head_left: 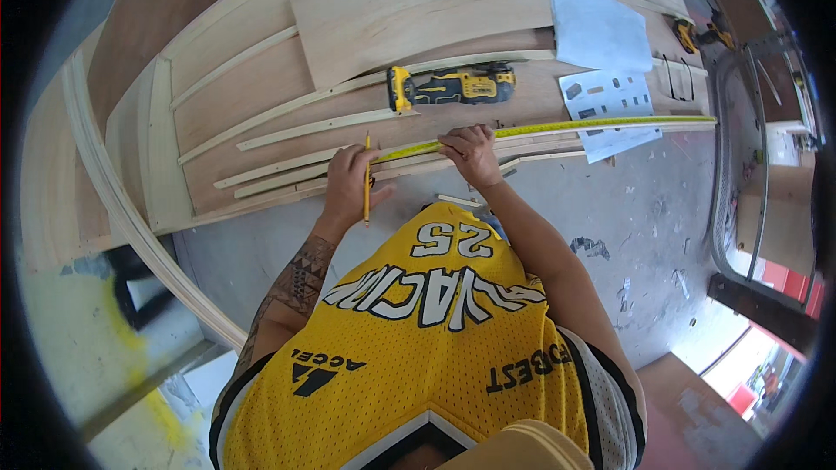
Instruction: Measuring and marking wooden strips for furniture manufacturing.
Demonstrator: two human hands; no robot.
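A yellow tape measure blade (pixel 592 123) lies stretched along thin pale wood strips (pixel 287 176) at the near edge of the panel. My left hand (pixel 347 181) is closed at the blade's left end, with a yellow pencil (pixel 367 196) held upright across its fingers. Beneath that hand, whatever else it grips is hidden. To its right, my right hand (pixel 468 155) pinches the blade against the strips, fingers curled. Just beyond both hands a yellow and black cordless power tool (pixel 461 85) lies on its side on the panel.
A large framed wood panel (pixel 205 157) spans the work area. On it rest a plywood sheet (pixel 418 13), printed paper sheets (pixel 601 26) and eyeglasses (pixel 677 78). Another cordless tool (pixel 701 35) sits far right. A curved wood strip (pixel 131 218) sweeps down the left; a metal frame (pixel 740 261) stands right.
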